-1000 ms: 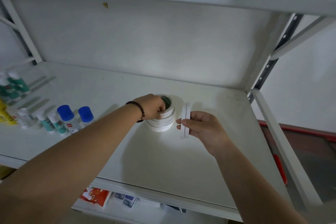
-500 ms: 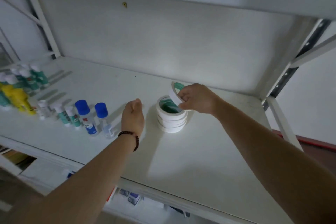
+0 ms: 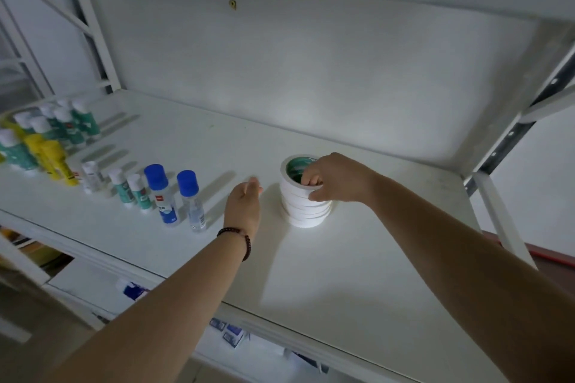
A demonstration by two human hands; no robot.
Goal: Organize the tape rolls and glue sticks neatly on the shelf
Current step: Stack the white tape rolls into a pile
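White metal shelving unit (image 3: 342,274) against a plain white back wall (image 3: 280,71); grey perforated upright post (image 3: 510,137) at its right edge; dim light, bright patch mid-board.

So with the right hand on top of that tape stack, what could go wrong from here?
1. The stack of white tape rolls looks slightly uneven; the right hand, fingers hooked over the top roll's rim, might drag it askew or topple the stack.
2. The left hand sits apart from the stack, so nothing braces it.
3. The blue-capped bottles stand close to the left hand; a sweep might knock them.
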